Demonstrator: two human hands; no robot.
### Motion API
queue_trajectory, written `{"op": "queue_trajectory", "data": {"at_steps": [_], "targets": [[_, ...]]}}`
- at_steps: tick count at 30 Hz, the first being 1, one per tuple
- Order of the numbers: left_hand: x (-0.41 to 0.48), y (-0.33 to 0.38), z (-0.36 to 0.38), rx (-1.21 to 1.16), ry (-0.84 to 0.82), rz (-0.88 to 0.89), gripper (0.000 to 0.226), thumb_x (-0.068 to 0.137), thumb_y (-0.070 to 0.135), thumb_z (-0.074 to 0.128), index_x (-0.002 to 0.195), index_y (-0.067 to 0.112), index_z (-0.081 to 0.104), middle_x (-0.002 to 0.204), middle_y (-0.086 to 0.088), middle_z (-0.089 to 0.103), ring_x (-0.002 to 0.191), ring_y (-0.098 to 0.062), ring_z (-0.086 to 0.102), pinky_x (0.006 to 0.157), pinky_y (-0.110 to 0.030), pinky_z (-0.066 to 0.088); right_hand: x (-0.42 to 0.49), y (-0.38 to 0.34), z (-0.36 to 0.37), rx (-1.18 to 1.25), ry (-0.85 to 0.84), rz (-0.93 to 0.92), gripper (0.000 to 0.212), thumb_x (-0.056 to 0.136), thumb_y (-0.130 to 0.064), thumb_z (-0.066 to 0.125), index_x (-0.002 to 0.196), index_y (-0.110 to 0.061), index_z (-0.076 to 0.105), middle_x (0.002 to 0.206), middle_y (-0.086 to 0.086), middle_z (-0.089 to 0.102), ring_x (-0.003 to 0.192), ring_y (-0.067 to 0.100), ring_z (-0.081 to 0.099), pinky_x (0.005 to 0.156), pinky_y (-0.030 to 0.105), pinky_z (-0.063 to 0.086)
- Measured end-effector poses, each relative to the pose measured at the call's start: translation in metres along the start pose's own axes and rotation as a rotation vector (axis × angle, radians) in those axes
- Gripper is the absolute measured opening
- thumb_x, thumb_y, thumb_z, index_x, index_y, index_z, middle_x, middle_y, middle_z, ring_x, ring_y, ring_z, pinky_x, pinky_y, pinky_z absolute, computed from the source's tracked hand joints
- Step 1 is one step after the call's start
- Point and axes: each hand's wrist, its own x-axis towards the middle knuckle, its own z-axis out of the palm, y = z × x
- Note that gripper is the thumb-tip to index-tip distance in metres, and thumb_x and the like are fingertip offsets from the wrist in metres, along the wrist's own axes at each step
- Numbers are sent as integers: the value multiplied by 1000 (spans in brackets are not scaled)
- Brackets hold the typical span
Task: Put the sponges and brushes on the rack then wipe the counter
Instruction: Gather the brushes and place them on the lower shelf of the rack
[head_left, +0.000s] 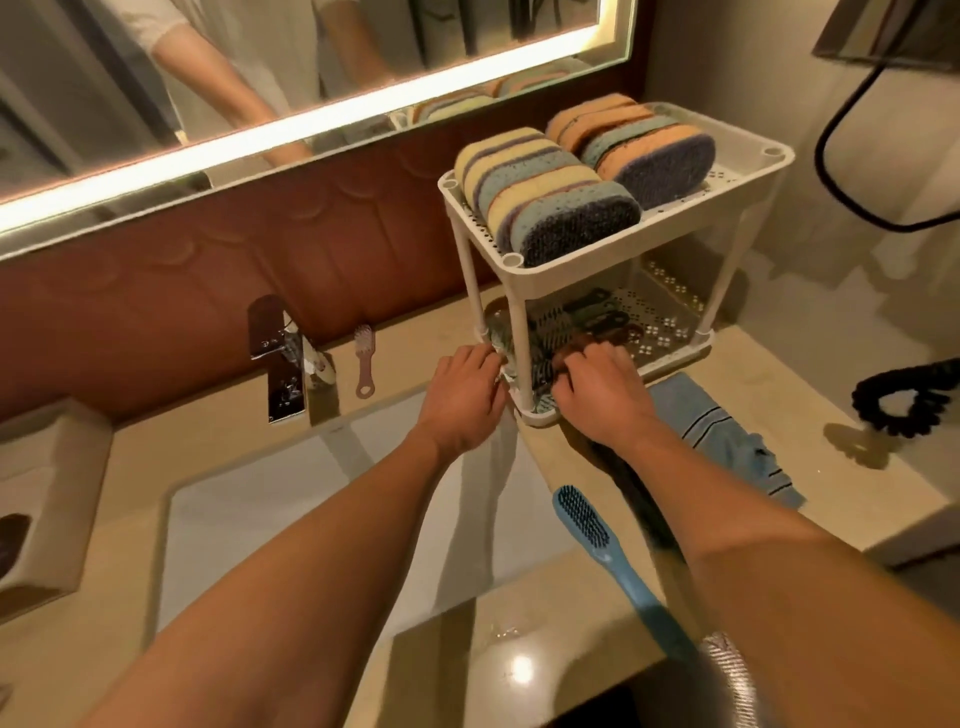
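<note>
Sponges (582, 182) sit on the rack (753, 156) above both grips. The right grip (602, 387) curls round brushes (587, 312) on the lower tier. Whether the left grip (467, 387) holds anything is unclear. A blue brush (584, 517) lies on the surface (779, 395) behind the right grip.

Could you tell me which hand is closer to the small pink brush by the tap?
Left. The left hand sits just right of the pink brush, at the rack's lower tray; the right hand is further right, beyond the rack's front post.
</note>
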Motion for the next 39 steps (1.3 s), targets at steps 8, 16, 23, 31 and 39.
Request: {"op": "queue_trajectory", "data": {"at_steps": [8,16,23,31,39], "targets": [[-73,0,-39,74,-18,-56,38,102,35,43,135,19,53,137,-2,52,125,-23,44,105,-39,38,-45,-49,-5,-4,94,-139,27,96,-29,51,107,-12,69,101,5,66,92,23,58,78,39,52],[-153,-29,-73,66,11,-183,40,101,33,45,137,18,53,140,-2,52,132,-22,44,112,-40,34,-68,-131,1,41,33,-328,29,93,-29,53,115,-16,66,111,3,65,103,25,59,88,40,48],[-240,-83,-103,122,48,-368,42,102,35,44,142,21,49,147,0,48,136,-20,41,114,-39,30,-85,-227,22,128,-60,-478,34,95,-31,51,126,-19,59,120,0,63,106,20,56,91,36,47],[-333,-140,-127,146,51,-564,41,103,33,44,142,22,48,148,1,47,137,-19,40,115,-39,28,-101,-326,51,173,-153,-621,39,97,-34,50,133,-20,56,131,1,59,112,21,55,93,36,46],[-416,-204,-141,137,103,-776,39,104,26,51,142,25,47,148,3,46,138,-19,39,118,-42,30,-107,-411,89,179,-224,-752,44,97,-35,48,137,-19,54,133,4,58,112,24,55,92,38,45]]}}
